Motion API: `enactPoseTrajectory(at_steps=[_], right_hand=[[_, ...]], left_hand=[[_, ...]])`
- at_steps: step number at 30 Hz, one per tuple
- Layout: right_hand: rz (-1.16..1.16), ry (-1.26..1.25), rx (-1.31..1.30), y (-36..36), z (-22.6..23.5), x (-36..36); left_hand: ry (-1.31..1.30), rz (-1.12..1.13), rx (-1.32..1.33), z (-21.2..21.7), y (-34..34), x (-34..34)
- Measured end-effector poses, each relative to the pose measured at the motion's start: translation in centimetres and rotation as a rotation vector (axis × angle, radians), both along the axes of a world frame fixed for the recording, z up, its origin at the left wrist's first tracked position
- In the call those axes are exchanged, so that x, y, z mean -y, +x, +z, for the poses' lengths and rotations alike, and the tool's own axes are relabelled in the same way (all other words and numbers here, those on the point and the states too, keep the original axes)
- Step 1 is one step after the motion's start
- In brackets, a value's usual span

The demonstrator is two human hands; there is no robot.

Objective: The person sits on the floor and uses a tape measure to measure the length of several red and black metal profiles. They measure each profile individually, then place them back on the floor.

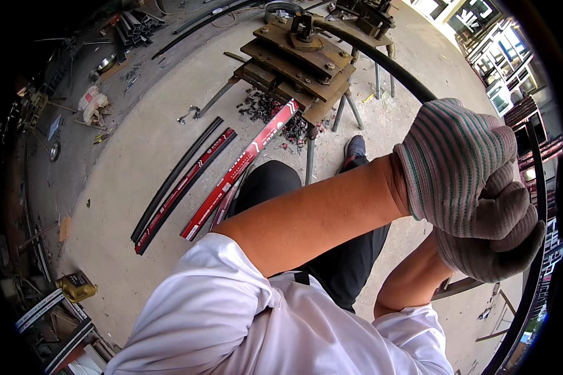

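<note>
A long curved black metal bar (388, 62) arcs from the rusty bending machine (300, 59) at the top toward me and on down the right rim. My left hand (456, 159), in a striped grey work glove, is closed around this bar at the right. My right hand (491, 253), gloved the same, is clenched directly below and against the left one, apparently on the same bar; the gloves hide the bar there. My left forearm crosses the picture from my white sleeve. My dark trouser leg and shoe (355, 147) show below the machine.
On the concrete floor to the left lie red-and-black profile strips (238, 169) and curved black strips (175, 178). Dark metal scraps (266, 107) are piled under the machine. A yellow tool (76, 287) sits at the lower left. Framed panels (507, 62) stand at the upper right.
</note>
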State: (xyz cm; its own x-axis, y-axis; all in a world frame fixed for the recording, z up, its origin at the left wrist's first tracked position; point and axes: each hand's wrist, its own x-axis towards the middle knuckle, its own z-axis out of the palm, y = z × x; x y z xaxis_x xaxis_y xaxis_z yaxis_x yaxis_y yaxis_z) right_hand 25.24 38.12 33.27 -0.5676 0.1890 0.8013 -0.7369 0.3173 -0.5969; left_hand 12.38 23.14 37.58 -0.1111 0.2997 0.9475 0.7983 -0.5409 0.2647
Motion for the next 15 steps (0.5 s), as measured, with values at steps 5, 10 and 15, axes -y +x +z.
enactPoseTrajectory(at_steps=[5,10,15], right_hand=[[0.027,0.060,-0.068,0.0,0.0,0.9],[-0.068,0.103,0.068,3.5,-7.0,3.4],[0.175,0.236,0.106,4.0,-10.2,1.7]], left_hand=[[0.392,0.210,0.086,0.5,1.9,-3.0],[-0.168,0.130,-0.026,-8.7,3.2,-1.9],[-0.316,0.028,-0.101,-12.5,3.3,-2.1]])
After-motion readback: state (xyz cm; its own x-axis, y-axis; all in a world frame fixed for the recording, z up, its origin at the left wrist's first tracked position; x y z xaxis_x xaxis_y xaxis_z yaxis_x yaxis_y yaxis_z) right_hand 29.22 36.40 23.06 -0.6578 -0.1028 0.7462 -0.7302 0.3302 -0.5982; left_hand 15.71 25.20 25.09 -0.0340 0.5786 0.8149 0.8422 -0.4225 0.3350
